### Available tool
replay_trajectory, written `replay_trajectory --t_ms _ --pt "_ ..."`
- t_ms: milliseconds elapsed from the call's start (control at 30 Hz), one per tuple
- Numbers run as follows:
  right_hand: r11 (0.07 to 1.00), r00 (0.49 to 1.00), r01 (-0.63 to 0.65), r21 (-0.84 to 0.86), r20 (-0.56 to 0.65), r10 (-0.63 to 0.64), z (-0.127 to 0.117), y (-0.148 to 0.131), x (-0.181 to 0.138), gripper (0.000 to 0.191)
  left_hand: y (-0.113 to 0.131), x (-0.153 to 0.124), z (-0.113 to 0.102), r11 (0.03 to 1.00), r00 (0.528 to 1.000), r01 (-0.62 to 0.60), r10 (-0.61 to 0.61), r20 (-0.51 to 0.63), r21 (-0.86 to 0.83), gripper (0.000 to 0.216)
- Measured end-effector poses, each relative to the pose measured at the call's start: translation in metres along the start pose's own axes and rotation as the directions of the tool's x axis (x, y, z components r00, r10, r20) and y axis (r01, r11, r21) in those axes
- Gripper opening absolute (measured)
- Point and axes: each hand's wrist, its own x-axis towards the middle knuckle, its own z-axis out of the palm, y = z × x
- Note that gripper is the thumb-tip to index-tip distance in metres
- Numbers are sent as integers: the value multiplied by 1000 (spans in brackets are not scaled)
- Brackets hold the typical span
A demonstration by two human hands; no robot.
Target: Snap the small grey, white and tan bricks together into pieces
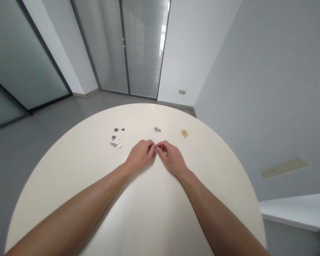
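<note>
My left hand point(142, 153) and my right hand point(171, 157) meet at the fingertips over the middle of the white round table point(146, 220). Both are closed in a pinch, and whatever lies between the fingers is too small and covered to name. Just beyond them are small grey flat pieces point(157, 129). Left of my left hand sits a loose group of white and grey pieces point(117, 141). Farther right than my right hand is a little pile of yellow pieces point(184, 133).
Two small dark pieces, one a dark grey piece point(116, 129) and one a brown piece point(123, 129), lie toward the far left. A thin pale piece point(173, 132) rests near the yellow pile. Beyond the table stand glass doors point(128, 49) and a grey wall point(277, 92).
</note>
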Motion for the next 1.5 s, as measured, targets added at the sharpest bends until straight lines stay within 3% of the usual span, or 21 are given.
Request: replay_trajectory --t_ms 1500 --pt "1000 1000 -9 -9 8 9 -1 -3 -1 10 -1 0 1 1000 1000 10 -10 6 -4 30"
